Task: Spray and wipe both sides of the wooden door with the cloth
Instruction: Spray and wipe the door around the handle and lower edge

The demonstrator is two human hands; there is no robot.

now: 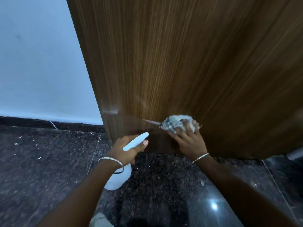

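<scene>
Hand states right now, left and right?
Left hand: grips the spray bottle.
Right hand: holds the cloth against the door.

Dark speckled floor (pixel 41 161) of glossy tiles with thin pale joints; white flecks (pixel 16 143) lie scattered at left near the skirting (pixel 32 121), and one pale chip (pixel 202 183) lies out from the door (pixel 180 63)
</scene>
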